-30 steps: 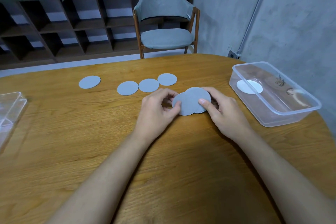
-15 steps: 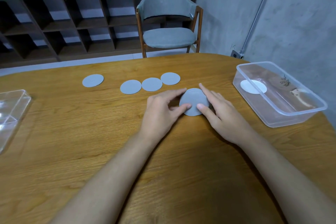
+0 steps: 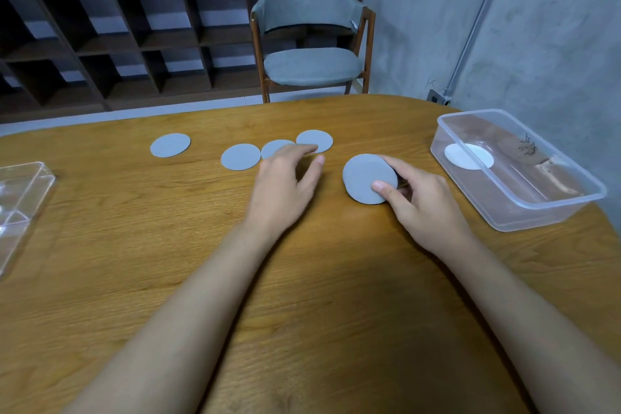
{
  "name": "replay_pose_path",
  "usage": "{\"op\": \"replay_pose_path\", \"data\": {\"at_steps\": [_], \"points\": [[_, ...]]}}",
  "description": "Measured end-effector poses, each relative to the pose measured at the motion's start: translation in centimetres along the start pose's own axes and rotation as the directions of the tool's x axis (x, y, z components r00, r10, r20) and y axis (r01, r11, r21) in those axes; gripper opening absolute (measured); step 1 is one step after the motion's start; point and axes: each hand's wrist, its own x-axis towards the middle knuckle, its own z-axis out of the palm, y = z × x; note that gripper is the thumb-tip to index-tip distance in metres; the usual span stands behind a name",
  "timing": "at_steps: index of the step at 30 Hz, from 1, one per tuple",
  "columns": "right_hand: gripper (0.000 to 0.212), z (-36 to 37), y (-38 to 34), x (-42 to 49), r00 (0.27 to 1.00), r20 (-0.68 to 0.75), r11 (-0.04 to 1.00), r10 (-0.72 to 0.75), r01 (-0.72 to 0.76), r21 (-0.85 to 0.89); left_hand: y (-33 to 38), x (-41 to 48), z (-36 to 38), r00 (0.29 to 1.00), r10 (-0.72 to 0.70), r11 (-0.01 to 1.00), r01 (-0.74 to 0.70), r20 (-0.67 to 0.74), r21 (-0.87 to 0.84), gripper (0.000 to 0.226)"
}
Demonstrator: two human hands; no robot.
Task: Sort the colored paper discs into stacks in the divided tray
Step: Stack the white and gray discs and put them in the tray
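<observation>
Right hand pinches the grey disc stack, tilted up off the table near the clear tub, likely to keep edges squared, while left hand, empty and loosely spread, reaches toward loose discs for the next one.

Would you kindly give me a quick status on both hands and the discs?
Right hand gripping grey disc stack, tilted off table. Left hand open, over loose discs. Clear tub right, one white disc inside. Nothing blocking.
</observation>
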Motion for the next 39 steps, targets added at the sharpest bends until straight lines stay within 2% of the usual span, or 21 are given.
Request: {"op": "replay_pose_path", "data": {"at_steps": [2,8,10,12,15,17,21,22,24,26,27,29,30,32,33,36,39], "points": [[0.041,0.0,0.2,0.0,1.000,-0.016,1.000,0.018,-0.019,-0.024,-1.1,1.2,0.2,0.996,-0.007,0.991,-0.005,0.084,0.136,0.041],[0.042,0.2,0.5,0.1,0.998,-0.035,0.999,0.045,-0.046,-0.027,-1.9,5.5,0.5,0.953,-0.076,0.947,-0.024,0.295,0.321,0.067],[0.041,0.2,0.5,0.1,0.998,-0.034,0.999,0.046,-0.047,-0.025,-2.0,6.4,0.9,0.935,-0.097,0.925,-0.041,0.341,0.377,0.068],[0.041,0.2,0.5,0.1,0.999,-0.034,0.999,0.041,-0.042,-0.019,-2.2,6.8,1.1,0.928,-0.092,0.911,-0.068,0.361,0.408,0.059],[0.041,0.2,0.5,0.1,0.999,-0.031,0.999,0.035,-0.035,-0.003,-2.5,6.4,1.2,0.948,-0.002,0.883,-0.148,0.319,0.445,0.042],[0.041,0.1,0.5,0.1,0.999,-0.027,0.999,0.040,-0.040,0.002,-2.3,5.7,1.0,0.947,0.060,0.865,-0.206,0.314,0.457,0.038],[0.041,0.1,0.3,0.0,0.999,-0.023,0.999,0.047,-0.047,0.000,-1.6,3.6,0.0,0.928,0.279,0.805,-0.367,0.248,0.466,0.033],[0.040,0.1,0.3,0.0,0.999,-0.022,0.999,0.048,-0.048,0.005,-1.5,3.0,-0.4,0.931,0.303,0.814,-0.365,0.206,0.453,0.028],[0.040,0.0,0.2,0.0,0.998,-0.019,0.998,0.058,-0.058,0.005,-1.0,1.6,-1.3,0.966,0.247,0.896,-0.255,0.071,0.362,0.015],[0.040,-0.1,-0.1,0.0,0.998,-0.015,0.998,0.062,-0.062,-0.005,0.0,0.2,-2.1,0.994,0.094,0.985,-0.084,-0.059,0.154,0.008],[0.040,-0.1,-0.3,-0.1,0.998,-0.013,0.998,0.058,-0.058,-0.008,0.6,-0.4,-2.3,0.997,-0.012,1.000,0.013,-0.076,0.014,0.006],[0.040,-0.1,-0.4,-0.2,0.999,-0.002,0.999,0.043,-0.043,-0.006,1.5,-1.5,-2.5,0.982,-0.188,0.949,0.189,0.027,-0.252,0.009],[0.041,-0.2,-0.5,-0.2,0.999,0.007,0.999,0.034,-0.034,-0.001,1.7,-2.0,-2.4,0.969,-0.222,0.910,0.245,0.106,-0.335,0.011],[0.042,-0.1,-0.5,-0.2,0.999,0.032,1.000,0.017,-0.017,0.002,2.0,-2.8,-2.0,0.949,-0.238,0.878,0.302,0.207,-0.372,0.007],[0.044,-0.1,-0.6,-0.2,0.999,0.044,1.000,0.011,-0.011,-0.002,2.1,-3.0,-1.7,0.946,-0.246,0.876,0.311,0.211,-0.370,0.006],[0.048,0.2,-0.8,-0.3,0.997,0.079,1.000,0.011,-0.011,-0.005,2.6,-3.4,-1.1,0.960,-0.256,0.905,0.279,0.112,-0.321,0.008],[0.049,0.4,-0.9,-0.3,0.993,0.118,1.000,0.018,-0.019,0.014,2.8,-3.6,-0.9,0.963,-0.257,0.902,0.269,0.079,-0.338,0.014]]}}
